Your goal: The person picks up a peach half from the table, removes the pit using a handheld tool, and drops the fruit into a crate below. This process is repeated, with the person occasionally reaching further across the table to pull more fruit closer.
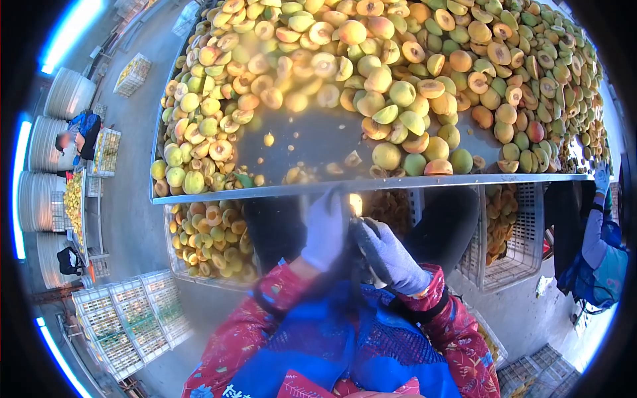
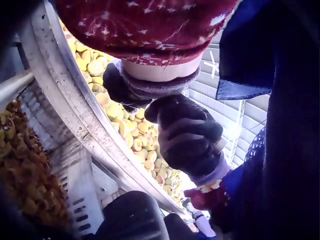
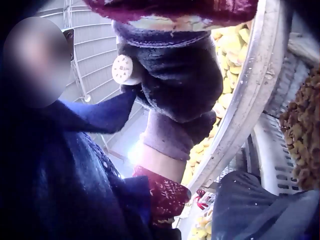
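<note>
In the head view a yellow fruit piece [image 1: 356, 204] lies between the hands, just below the metal table's edge [image 1: 371, 183]. The left hand [image 1: 325, 229], in a pale glove and blurred, holds it at the fingertips; in the left wrist view this hand [image 2: 117, 87] is partly hidden by its cuff. Curled fingers of the right hand [image 1: 391, 255] grip a tool, whose round white handle end [image 3: 123, 70] sticks out of the dark-looking glove [image 3: 175, 80] in the right wrist view. The tool's other end is hidden. Both hands are close together in front of the blue apron [image 1: 298, 338].
Halved and whole fruits [image 1: 391, 86] are heaped over the table. Under its edge stand a crate of fruit halves [image 1: 215, 239] and a crate with darker pieces [image 1: 524, 259]. Another person [image 1: 600, 249] works at the far right; one more sits at the left among crates.
</note>
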### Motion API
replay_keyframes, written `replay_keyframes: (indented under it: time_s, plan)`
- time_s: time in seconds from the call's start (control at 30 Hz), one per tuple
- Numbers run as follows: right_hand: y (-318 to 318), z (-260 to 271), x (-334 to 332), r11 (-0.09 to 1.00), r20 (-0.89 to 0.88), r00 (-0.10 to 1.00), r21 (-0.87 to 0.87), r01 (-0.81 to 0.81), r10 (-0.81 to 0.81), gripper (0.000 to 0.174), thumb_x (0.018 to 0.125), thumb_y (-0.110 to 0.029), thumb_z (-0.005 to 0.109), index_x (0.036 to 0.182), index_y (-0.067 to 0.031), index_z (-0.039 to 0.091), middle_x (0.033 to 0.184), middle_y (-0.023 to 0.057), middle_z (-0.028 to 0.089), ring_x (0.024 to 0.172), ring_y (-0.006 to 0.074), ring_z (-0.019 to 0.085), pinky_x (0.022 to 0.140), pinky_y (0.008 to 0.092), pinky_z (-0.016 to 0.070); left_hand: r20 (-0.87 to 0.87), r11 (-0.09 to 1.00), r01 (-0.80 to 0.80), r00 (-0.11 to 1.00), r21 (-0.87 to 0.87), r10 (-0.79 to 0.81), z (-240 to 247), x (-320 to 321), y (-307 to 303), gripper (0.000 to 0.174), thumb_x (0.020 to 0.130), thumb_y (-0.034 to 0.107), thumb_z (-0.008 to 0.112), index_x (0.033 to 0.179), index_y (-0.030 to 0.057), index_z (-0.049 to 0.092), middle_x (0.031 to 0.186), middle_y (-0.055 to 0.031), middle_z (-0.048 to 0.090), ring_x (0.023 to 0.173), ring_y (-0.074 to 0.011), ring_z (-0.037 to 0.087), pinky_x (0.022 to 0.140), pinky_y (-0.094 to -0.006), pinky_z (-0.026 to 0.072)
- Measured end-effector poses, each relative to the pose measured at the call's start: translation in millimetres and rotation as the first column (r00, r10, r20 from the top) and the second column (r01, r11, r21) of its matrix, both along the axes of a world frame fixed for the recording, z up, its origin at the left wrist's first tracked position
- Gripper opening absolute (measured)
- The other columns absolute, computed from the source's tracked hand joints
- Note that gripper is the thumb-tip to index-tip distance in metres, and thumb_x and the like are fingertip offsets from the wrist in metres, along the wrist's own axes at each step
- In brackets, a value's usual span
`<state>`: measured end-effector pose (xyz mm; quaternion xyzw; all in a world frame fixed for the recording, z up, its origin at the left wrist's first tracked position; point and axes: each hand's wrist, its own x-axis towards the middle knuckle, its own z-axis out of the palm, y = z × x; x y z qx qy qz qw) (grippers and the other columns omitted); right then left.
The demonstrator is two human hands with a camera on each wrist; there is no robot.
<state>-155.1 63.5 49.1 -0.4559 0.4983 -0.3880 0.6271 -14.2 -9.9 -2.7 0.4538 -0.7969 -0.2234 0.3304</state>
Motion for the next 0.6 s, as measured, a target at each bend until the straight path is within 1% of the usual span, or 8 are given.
replay_keyframes:
  time_s: [0.07, 0.13, 0.23, 0.3, 0.37, 0.43, 0.53, 0.6]
  plan:
    - [1, -4, 2, 0.984, 0.258, 0.962, 0.173, 0.045, -0.089, 0.022, 0.1, -0.021, 0.044, 0.093, -0.0012, 0.052, 0.076, 0.0086, 0.05, 0.064, 0.019, 0.05, 0.059, 0.0338, 0.0439, 0.013, 0.998, -0.002, 1.0, 0.069, 0.001, 9, 1, 1, 0.029, 0.1, 0.017, 0.044, 0.112, -0.0033, 0.062, 0.1, -0.0232, 0.066, 0.095, -0.0387, 0.062, 0.103, -0.0476, 0.0349]
    - [0, -7, 4, 0.969, 0.273, 0.953, 0.239, 0.066, -0.132, 0.029, 0.103, -0.026, 0.042, 0.089, -0.0037, 0.052, 0.067, 0.0023, 0.047, 0.057, 0.012, 0.047, 0.054, 0.0296, 0.0418, 0.045, 0.996, 0.003, 0.999, 0.088, -0.007, 13, 2, 0, 0.03, 0.101, 0.017, 0.043, 0.115, -0.0038, 0.061, 0.104, -0.0247, 0.065, 0.096, -0.0387, 0.062, 0.102, -0.0473, 0.0367]
    - [4, -15, 14, 0.985, -0.086, 0.985, -0.103, 0.141, -0.15, 0.028, 0.103, -0.026, 0.042, 0.087, -0.0045, 0.051, 0.065, 0.0009, 0.045, 0.055, 0.0111, 0.046, 0.05, 0.0286, 0.0392, 0.067, 0.999, 0.026, 0.997, 0.019, -0.027, 3, 6, 2, 0.031, 0.101, 0.017, 0.043, 0.116, -0.0046, 0.06, 0.107, -0.024, 0.065, 0.094, -0.038, 0.062, 0.097, -0.0464, 0.0421]
    - [9, -19, 13, 0.995, 0.021, 0.995, 0.038, 0.092, -0.093, 0.028, 0.103, -0.027, 0.042, 0.088, -0.0055, 0.053, 0.064, 0.0006, 0.045, 0.052, 0.011, 0.045, 0.047, 0.0279, 0.0386, -0.007, 0.997, 0.039, 0.999, 0.07, -0.039, -6, 6, 2, 0.031, 0.101, 0.018, 0.043, 0.115, -0.0042, 0.06, 0.105, -0.022, 0.066, 0.092, -0.0362, 0.063, 0.092, -0.0457, 0.0458]
    - [9, -16, 12, 0.954, 0.347, 0.925, 0.298, 0.046, -0.153, 0.029, 0.103, -0.03, 0.043, 0.091, -0.0065, 0.054, 0.062, 0.0004, 0.045, 0.048, 0.011, 0.045, 0.044, 0.0274, 0.0379, -0.078, 0.99, 0.034, 0.997, 0.138, -0.023, -1, 3, 7, 0.031, 0.101, 0.019, 0.044, 0.115, -0.0039, 0.06, 0.102, -0.0206, 0.066, 0.089, -0.034, 0.064, 0.086, -0.0445, 0.049]
    - [5, -1, 11, 0.79, 0.706, 0.57, 0.594, -0.152, -0.42, 0.03, 0.103, -0.034, 0.043, 0.095, -0.0073, 0.055, 0.061, 0.0003, 0.046, 0.043, 0.0111, 0.043, 0.041, 0.027, 0.0372, -0.131, 0.978, 0.063, 0.991, 0.198, -0.037, -5, 7, 9, 0.032, 0.101, 0.019, 0.045, 0.118, -0.0043, 0.058, 0.1, -0.0199, 0.065, 0.089, -0.0325, 0.064, 0.083, -0.0431, 0.0507]
    - [3, -22, 14, 0.84, 0.914, 0.016, 0.378, -0.389, -0.405, 0.036, 0.103, -0.041, 0.041, 0.1, -0.0076, 0.056, 0.06, 0.0007, 0.047, 0.038, 0.0113, 0.042, 0.038, 0.0251, 0.0363, -0.168, 0.984, 0.13, 0.98, 0.119, -0.109, -17, 11, -6, 0.034, 0.101, 0.02, 0.047, 0.123, -0.005, 0.055, 0.099, -0.019, 0.065, 0.09, -0.0322, 0.063, 0.08, -0.042, 0.0507]
    - [4, -28, 15, 0.84, 0.908, -0.129, 0.306, -0.449, -0.399, 0.045, 0.104, -0.045, 0.036, 0.103, -0.004, 0.056, 0.058, 0.0012, 0.048, 0.034, 0.011, 0.041, 0.035, 0.0245, 0.0338, -0.137, 0.989, 0.129, 0.981, -0.07, -0.137, -14, 11, -9, 0.036, 0.101, 0.025, 0.048, 0.12, -0.004, 0.056, 0.098, -0.0173, 0.065, 0.088, -0.033, 0.062, 0.078, -0.0429, 0.0497]
